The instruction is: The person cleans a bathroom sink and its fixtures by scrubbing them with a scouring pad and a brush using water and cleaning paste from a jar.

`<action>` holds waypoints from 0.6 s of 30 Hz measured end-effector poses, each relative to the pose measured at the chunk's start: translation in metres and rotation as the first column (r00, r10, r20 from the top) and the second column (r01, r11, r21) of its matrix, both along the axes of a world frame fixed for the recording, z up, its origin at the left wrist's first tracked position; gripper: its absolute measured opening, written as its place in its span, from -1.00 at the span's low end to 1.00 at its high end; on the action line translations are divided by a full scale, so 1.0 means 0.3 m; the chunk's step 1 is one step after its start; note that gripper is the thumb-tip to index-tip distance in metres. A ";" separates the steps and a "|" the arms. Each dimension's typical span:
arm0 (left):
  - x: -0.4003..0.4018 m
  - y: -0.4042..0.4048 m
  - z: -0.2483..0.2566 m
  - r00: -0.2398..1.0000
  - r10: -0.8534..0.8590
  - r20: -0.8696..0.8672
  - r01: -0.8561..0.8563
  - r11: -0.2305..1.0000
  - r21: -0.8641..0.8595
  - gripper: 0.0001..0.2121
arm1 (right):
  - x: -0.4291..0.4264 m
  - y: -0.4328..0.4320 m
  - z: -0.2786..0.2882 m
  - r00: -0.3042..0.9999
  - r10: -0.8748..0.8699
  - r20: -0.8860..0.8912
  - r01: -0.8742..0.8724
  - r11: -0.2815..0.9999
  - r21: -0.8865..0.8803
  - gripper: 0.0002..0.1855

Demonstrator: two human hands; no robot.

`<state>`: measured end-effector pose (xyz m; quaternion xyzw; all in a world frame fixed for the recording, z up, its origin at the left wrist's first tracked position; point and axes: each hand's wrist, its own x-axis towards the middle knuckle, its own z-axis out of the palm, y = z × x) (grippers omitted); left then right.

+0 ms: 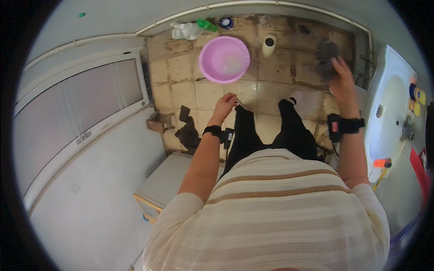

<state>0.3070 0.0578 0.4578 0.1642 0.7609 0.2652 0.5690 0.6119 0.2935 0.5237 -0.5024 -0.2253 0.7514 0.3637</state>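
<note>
My right hand (341,81) is raised at the right, blurred, with its fingertips at a dark grey fuzzy bundle (327,57); whether it grips the bundle or the bundle lies beyond it, I cannot tell. Near my left knee, my left hand (226,104) has its thumb and fingers pinched together on a small thin object (239,100), too small to name. Ahead on the tiled floor stands a pink plastic basin (212,73) with something whitish inside. A cream bottle with a black cap (269,45) is to its right.
White bottles (186,31), a green bottle (206,25) and a blue container (225,22) stand by the far wall. A white washbasin (390,98) is at the right. A dark cloth (189,135) and a grey-topped table (166,179) are at the left.
</note>
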 end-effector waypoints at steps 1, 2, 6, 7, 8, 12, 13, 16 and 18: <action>-0.032 -0.025 -0.021 0.996 -0.084 -0.025 0.084 0.996 -0.010 -0.71 | -0.040 -0.026 -0.043 0.993 0.032 -0.112 -0.038 0.998 -0.050 -0.33; -0.067 -0.067 -0.047 0.992 -0.118 -0.055 0.118 0.993 -0.005 -0.70 | -0.098 -0.062 -0.057 0.981 0.081 -0.179 -0.092 0.994 -0.053 -0.35; -0.243 -0.232 -0.180 0.954 -0.242 -0.178 0.246 0.969 -0.003 -0.68 | -0.309 -0.178 -0.128 0.984 0.030 -0.174 -0.061 0.983 -0.171 -0.66; -0.289 -0.249 -0.168 0.942 -0.265 -0.206 0.270 0.963 -0.005 -0.67 | -0.346 -0.199 -0.177 0.971 0.002 -0.238 -0.058 0.972 -0.229 -0.66; -0.327 -0.265 -0.158 0.945 -0.266 -0.190 0.273 0.962 0.006 -0.67 | -0.366 -0.215 -0.217 0.954 -0.028 -0.300 -0.062 0.956 -0.286 -0.67; -0.517 -0.323 -0.112 0.955 -0.196 -0.223 0.177 0.979 -0.103 -0.68 | -0.493 -0.285 -0.296 0.942 -0.159 -0.297 0.030 0.918 -0.395 -0.62; -0.561 -0.343 -0.114 0.957 -0.193 -0.217 0.170 0.978 -0.119 -0.69 | -0.510 -0.291 -0.301 0.935 -0.155 -0.318 0.011 0.911 -0.411 -0.61; -0.670 -0.439 -0.193 0.925 -0.146 -0.351 0.109 0.986 -0.125 -0.68 | -0.590 -0.304 -0.252 0.961 -0.054 -0.271 -0.063 0.912 -0.405 -0.61; -0.682 -0.442 -0.216 0.908 -0.102 -0.406 0.057 0.991 -0.120 -0.69 | -0.599 -0.303 -0.290 0.963 0.019 -0.270 -0.126 0.915 -0.384 -0.62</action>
